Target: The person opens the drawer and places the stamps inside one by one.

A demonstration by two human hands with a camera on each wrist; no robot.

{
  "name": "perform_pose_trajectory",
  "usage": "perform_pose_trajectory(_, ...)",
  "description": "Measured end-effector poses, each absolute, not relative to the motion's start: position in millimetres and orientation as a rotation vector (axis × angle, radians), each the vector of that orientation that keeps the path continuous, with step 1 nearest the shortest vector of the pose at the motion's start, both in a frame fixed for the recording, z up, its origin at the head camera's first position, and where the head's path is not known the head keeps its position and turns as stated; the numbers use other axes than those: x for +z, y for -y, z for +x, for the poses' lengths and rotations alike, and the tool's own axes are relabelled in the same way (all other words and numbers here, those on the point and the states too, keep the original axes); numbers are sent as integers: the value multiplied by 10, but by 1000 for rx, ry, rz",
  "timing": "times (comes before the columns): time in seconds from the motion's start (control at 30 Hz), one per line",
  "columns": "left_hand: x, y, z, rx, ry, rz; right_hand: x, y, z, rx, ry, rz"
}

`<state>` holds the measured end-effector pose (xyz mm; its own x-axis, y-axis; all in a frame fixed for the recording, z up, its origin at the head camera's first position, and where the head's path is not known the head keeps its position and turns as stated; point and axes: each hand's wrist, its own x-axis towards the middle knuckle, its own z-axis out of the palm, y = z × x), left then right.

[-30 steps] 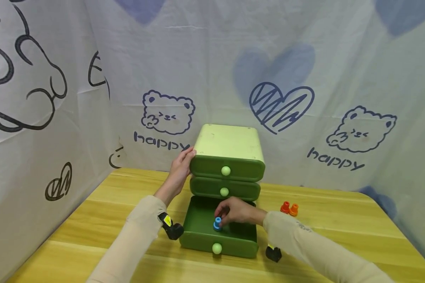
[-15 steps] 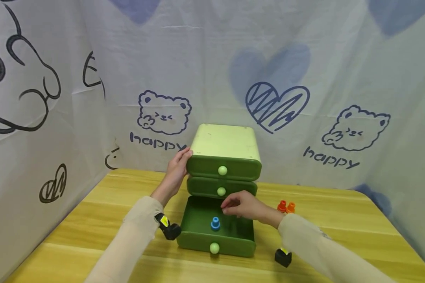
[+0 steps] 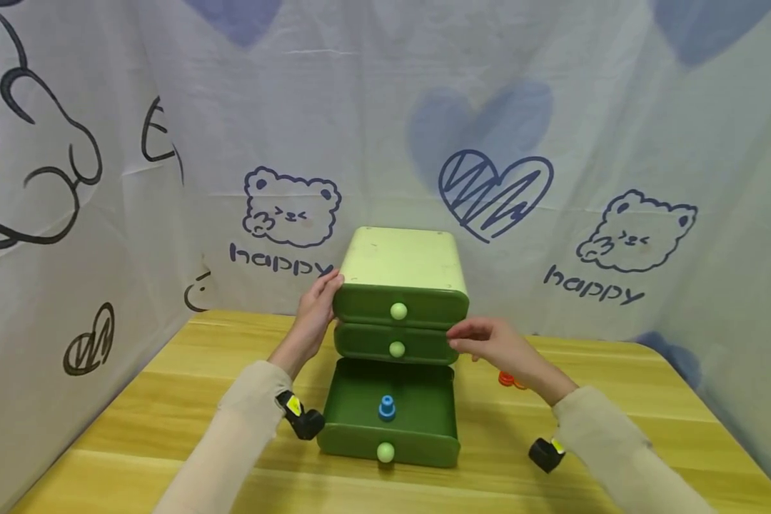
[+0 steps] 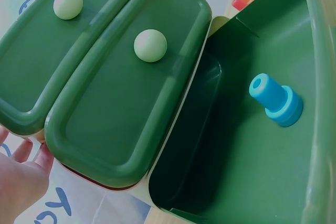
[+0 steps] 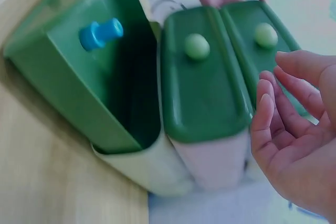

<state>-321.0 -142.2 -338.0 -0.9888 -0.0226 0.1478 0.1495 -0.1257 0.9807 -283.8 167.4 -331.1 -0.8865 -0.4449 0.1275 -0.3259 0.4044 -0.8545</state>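
Note:
A small three-drawer cabinet (image 3: 406, 258) with a pale yellow-green top and dark green drawer fronts stands on the table. Its bottom drawer (image 3: 424, 414) is pulled out, and a blue stepped peg (image 3: 387, 407) stands upright inside. The upper two drawers are closed. My left hand (image 3: 313, 318) rests against the cabinet's left side near the top; in the left wrist view its fingers (image 4: 22, 151) reach behind the drawer fronts. My right hand (image 3: 497, 350) holds nothing, its fingers loosely bent beside the right end of the middle drawer.
Behind my right hand, a red peg (image 3: 506, 379) and an orange peg (image 3: 520, 385) on the wooden table (image 3: 135, 428) are partly covered. A printed cloth (image 3: 385, 128) hangs close behind the cabinet and along both sides.
My right hand has let go of the blue peg in the bottom drawer and moved up and right, out of the drawer. The left hand keeps its place on the cabinet.

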Motion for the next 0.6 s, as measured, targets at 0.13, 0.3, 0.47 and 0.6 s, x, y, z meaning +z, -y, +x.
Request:
perform_pose_trajectory(0.13,-3375,1419,-3207,-2270,1983,-136,-3310,-1865,-2866,-1539,-2588,-611)
perform_pose_trajectory(0.3,-3374,1417,-3205,-2274,1972,-138,-3409,-2087,-2926,-1548,-2690,-467)
perform_pose_trajectory(0.47,-3378,1416,-3199,-2285,1963,-148,-3574,-2311,-3017,-1541,-2765,-352)
perform_pose_trajectory(0.6,-3377,1408,-3199,-2286,1962,-154,-3690,-2458,-3063,-1536,-2792,-289)
